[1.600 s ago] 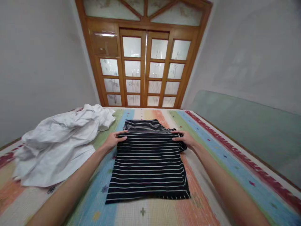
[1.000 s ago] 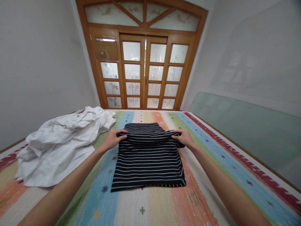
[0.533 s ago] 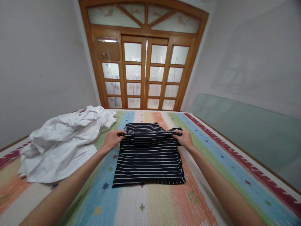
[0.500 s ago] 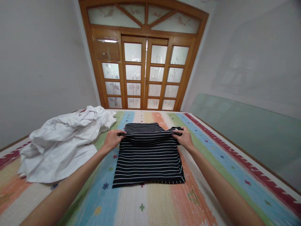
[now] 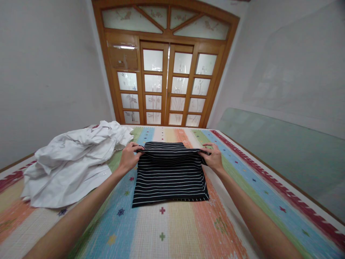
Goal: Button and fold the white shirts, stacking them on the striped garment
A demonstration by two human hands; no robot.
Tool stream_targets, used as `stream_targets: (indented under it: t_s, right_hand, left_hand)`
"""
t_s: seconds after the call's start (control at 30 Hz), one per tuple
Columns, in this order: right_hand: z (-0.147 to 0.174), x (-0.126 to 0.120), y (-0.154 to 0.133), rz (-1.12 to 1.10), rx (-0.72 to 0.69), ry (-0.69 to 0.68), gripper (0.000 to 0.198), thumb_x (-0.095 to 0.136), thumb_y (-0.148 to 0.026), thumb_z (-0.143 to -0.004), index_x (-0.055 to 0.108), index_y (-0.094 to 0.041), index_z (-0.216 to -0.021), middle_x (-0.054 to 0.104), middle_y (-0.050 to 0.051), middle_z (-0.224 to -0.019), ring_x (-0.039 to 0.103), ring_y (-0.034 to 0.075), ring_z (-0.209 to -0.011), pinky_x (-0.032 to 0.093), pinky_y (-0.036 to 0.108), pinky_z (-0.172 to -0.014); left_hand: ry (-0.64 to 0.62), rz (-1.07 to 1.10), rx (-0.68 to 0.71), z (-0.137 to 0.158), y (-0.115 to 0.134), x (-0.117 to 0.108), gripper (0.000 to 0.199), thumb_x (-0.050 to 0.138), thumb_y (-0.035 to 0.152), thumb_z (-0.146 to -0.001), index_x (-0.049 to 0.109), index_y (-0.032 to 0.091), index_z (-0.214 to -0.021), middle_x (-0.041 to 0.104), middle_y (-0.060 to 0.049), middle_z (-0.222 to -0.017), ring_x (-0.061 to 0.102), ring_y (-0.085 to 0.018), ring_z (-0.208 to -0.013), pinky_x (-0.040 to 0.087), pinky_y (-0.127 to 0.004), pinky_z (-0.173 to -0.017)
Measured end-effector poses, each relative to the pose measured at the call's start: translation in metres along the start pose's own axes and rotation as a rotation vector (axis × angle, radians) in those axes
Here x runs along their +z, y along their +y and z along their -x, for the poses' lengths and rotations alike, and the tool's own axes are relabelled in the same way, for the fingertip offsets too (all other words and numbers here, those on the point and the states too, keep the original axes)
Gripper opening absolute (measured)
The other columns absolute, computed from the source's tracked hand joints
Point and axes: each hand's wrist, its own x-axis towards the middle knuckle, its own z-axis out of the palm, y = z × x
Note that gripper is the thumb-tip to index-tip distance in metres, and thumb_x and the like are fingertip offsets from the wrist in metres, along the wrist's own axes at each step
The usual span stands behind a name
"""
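A black garment with thin white stripes [image 5: 169, 180], folded into a rough rectangle, lies on the patterned bed cover [image 5: 161, 223]. My left hand [image 5: 130, 156] pinches its left side between thumb and fingers. On the opposite side my right hand [image 5: 213, 157] grips the fabric in the same way. Between the two hands a fold of cloth is stretched and slightly raised, sagging in the middle. The near part of the garment rests flat, and a further portion shows beyond the fold. What kind of garment it is, I cannot tell.
To the left lies a crumpled white garment [image 5: 72, 165], close to my left forearm. A pale green headboard-like panel [image 5: 280, 151] runs along the right side. Wooden doors with glass panes [image 5: 167, 82] stand beyond the far edge of the bed.
The held fold has risen slightly, and the garment's near edge has slid away from me. A bunched bit of cloth by my right hand has straightened. The white garment has not moved.
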Motion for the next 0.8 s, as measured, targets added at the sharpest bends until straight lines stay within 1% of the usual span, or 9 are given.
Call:
stream_targets:
  t_s: [0.07,0.13,0.3,0.37,0.47,0.57,0.63,0.73,0.8]
  right_hand:
    - [0.001,-0.002,0.001,-0.01,0.019,-0.14,0.008,0.069,-0.028,-0.073,0.077,-0.027,-0.075,0.073,0.005,-0.092,0.064,0.028,-0.095,0.034,0.056,-0.107]
    - [0.001,-0.004,0.001,0.004,0.054,-0.216,0.01,0.067,-0.028,-0.073,0.076,-0.029,-0.076,0.076,0.001,-0.086,0.067,0.028,-0.092,0.035,0.056,-0.108]
    - [-0.005,-0.017,-0.008,0.044,0.062,-0.25,0.011,0.067,-0.028,-0.072,0.077,-0.029,-0.076,0.077,0.002,-0.084,0.069,0.028,-0.089,0.046,0.047,-0.099]
    - [-0.012,-0.026,-0.016,0.038,0.044,-0.268,0.012,0.066,-0.029,-0.072,0.077,-0.027,-0.077,0.076,0.004,-0.085,0.069,0.028,-0.086,0.051,0.042,-0.09]
    - [-0.024,-0.045,-0.031,0.0,0.013,-0.285,0.016,0.066,-0.034,-0.073,0.077,-0.024,-0.078,0.076,0.004,-0.084,0.069,0.025,-0.08,0.053,0.036,-0.079]
    - [-0.037,-0.071,-0.049,-0.068,0.004,-0.294,0.027,0.068,-0.046,-0.074,0.077,-0.021,-0.081,0.075,0.005,-0.081,0.068,0.023,-0.075,0.053,0.034,-0.072]
    - [-0.044,-0.093,-0.063,-0.136,0.039,-0.319,0.036,0.072,-0.053,-0.071,0.077,-0.02,-0.083,0.073,0.004,-0.075,0.067,0.022,-0.069,0.053,0.032,-0.065]
    - [-0.055,-0.121,-0.081,-0.262,0.125,-0.326,0.04,0.077,-0.056,-0.067,0.076,-0.021,-0.086,0.072,0.004,-0.074,0.067,0.019,-0.065,0.053,0.03,-0.059]
    - [-0.064,-0.132,-0.088,-0.326,0.164,-0.341,0.043,0.079,-0.056,-0.064,0.076,-0.021,-0.087,0.072,0.004,-0.075,0.067,0.018,-0.065,0.054,0.029,-0.059]
  left_hand:
    - [0.006,0.007,0.006,0.001,0.001,-0.001,0.008,0.066,0.026,-0.072,0.071,0.022,-0.075,0.069,-0.005,-0.103,0.064,-0.022,-0.097,0.049,-0.036,-0.094]
    - [-0.041,0.048,-0.003,0.001,0.002,-0.002,0.007,0.064,0.026,-0.073,0.068,0.022,-0.076,0.069,-0.005,-0.106,0.064,-0.023,-0.1,0.048,-0.037,-0.097]
    - [-0.145,0.123,-0.076,-0.003,0.005,-0.01,0.012,0.062,0.031,-0.077,0.065,0.021,-0.082,0.073,-0.004,-0.09,0.067,-0.023,-0.089,0.051,-0.037,-0.09]
    - [-0.167,0.172,-0.065,-0.007,0.006,-0.016,0.02,0.063,0.039,-0.076,0.065,0.02,-0.082,0.073,-0.005,-0.085,0.067,-0.022,-0.084,0.052,-0.037,-0.086]
    - [-0.179,0.285,-0.062,-0.016,0.011,-0.032,0.035,0.068,0.051,-0.071,0.064,0.018,-0.082,0.071,-0.005,-0.081,0.067,-0.022,-0.078,0.055,-0.035,-0.077]
    - [-0.152,0.396,-0.087,-0.022,0.024,-0.057,0.042,0.074,0.054,-0.065,0.064,0.017,-0.083,0.071,-0.004,-0.079,0.068,-0.021,-0.074,0.057,-0.033,-0.07]
    - [-0.113,0.486,-0.1,-0.022,0.036,-0.075,0.044,0.078,0.053,-0.063,0.064,0.017,-0.085,0.071,-0.004,-0.079,0.068,-0.02,-0.075,0.058,-0.033,-0.07]
    - [0.004,0.614,-0.112,-0.024,0.055,-0.098,0.044,0.081,0.05,-0.06,0.065,0.019,-0.087,0.071,-0.003,-0.082,0.069,-0.02,-0.077,0.06,-0.033,-0.074]
    - [0.07,0.669,-0.148,-0.028,0.065,-0.106,0.043,0.081,0.049,-0.061,0.065,0.019,-0.089,0.071,-0.002,-0.084,0.069,-0.019,-0.078,0.06,-0.033,-0.074]
